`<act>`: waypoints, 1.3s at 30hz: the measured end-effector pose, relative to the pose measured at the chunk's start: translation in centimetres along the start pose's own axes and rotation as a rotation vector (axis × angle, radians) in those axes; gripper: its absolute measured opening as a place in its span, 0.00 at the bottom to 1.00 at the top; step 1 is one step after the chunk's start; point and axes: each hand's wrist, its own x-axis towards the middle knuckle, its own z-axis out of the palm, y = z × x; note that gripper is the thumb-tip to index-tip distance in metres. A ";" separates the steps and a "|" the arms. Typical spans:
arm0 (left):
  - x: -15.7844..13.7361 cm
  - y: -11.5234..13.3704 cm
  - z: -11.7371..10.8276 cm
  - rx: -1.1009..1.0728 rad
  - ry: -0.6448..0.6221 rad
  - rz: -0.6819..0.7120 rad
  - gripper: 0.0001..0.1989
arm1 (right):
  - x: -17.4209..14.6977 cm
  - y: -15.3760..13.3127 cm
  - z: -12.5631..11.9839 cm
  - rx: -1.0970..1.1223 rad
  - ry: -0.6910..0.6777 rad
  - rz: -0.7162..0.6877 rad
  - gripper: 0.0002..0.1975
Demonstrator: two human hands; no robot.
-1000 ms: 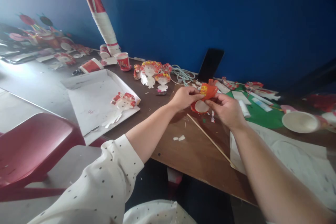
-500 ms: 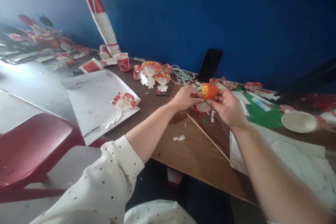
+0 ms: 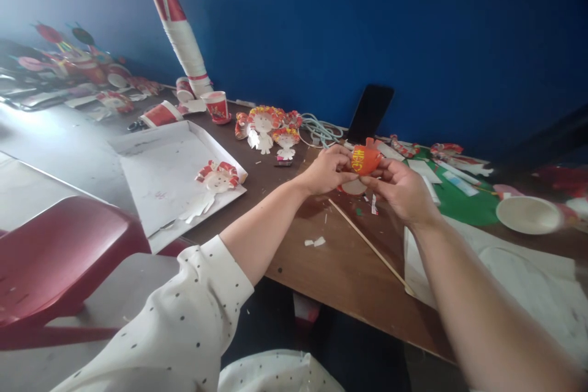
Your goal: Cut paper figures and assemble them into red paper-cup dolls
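Observation:
Between my two hands is an orange-red paper cutout [image 3: 366,160] with yellow markings, held up over the brown table [image 3: 294,263]. My left hand [image 3: 325,169] pinches its left edge between thumb and fingers. On its right side my right hand [image 3: 404,188] grips it the same way. Just below the cutout, a round white piece with a red rim [image 3: 353,187] is partly hidden by my fingers. A thin wooden stick [image 3: 370,245] lies slanting on the table under my hands, with white paper scraps [image 3: 315,242] to its left.
A tall leaning stack of paper cups [image 3: 184,43] stands by the blue wall. Paper dolls [image 3: 264,125] and a dark phone [image 3: 371,111] are at the back. Left are a white tray [image 3: 156,177] and a red chair [image 3: 68,257]; right, a green sheet [image 3: 468,202] and a paper cup [image 3: 528,215].
The whole view has shifted slightly, so most things on the table appear a little further right. Both hands keep their hold on the orange-red cutout, nearly unmoved.

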 end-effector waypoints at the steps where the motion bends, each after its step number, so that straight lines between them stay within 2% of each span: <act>1: 0.0 0.1 0.0 0.000 0.001 0.003 0.05 | 0.1 0.0 0.0 0.005 0.007 0.001 0.22; 7: 0.2 -0.1 0.2 -0.081 0.031 0.024 0.05 | 0.6 0.4 0.2 0.087 0.049 -0.077 0.25; 13: 0.3 -0.7 0.6 -0.077 0.114 0.016 0.05 | 0.4 0.4 0.6 0.107 0.092 -0.105 0.23; 17: -0.2 -0.1 0.3 0.157 0.212 0.137 0.06 | 0.1 0.1 0.3 0.108 0.145 -0.167 0.18; 20: -0.7 0.6 0.0 0.390 0.305 0.239 0.09 | 0.2 0.1 -0.3 0.189 0.297 -0.189 0.16; 22: -1.0 0.8 -0.1 0.506 0.343 0.322 0.09 | 0.5 0.3 -0.6 0.335 0.413 -0.082 0.12; 23: -1.0 0.8 -0.1 0.549 0.353 0.364 0.09 | 0.7 0.4 -0.7 0.430 0.434 0.019 0.11; 24: -1.1 0.8 -0.1 0.584 0.359 0.407 0.09 | 0.8 0.5 -0.7 0.534 0.403 0.132 0.13; 26: -1.1 0.6 0.1 0.643 0.347 0.495 0.09 | 0.8 0.6 -0.4 0.728 0.191 0.330 0.21; 28: -1.1 0.4 0.5 0.687 0.323 0.579 0.09 | 0.7 0.6 0.1 0.883 -0.061 0.386 0.30; 30: -1.2 0.1 0.9 0.715 0.301 0.636 0.08 | 0.5 0.6 0.5 0.980 -0.180 0.373 0.35; 35: -1.3 -0.5 1.5 0.736 0.244 0.644 0.08 | 0.6 1.2 0.4 1.048 -0.136 0.334 0.31; 39: -1.4 -0.8 1.7 0.762 0.249 0.616 0.08 | 0.8 1.9 0.2 1.038 -0.107 0.288 0.29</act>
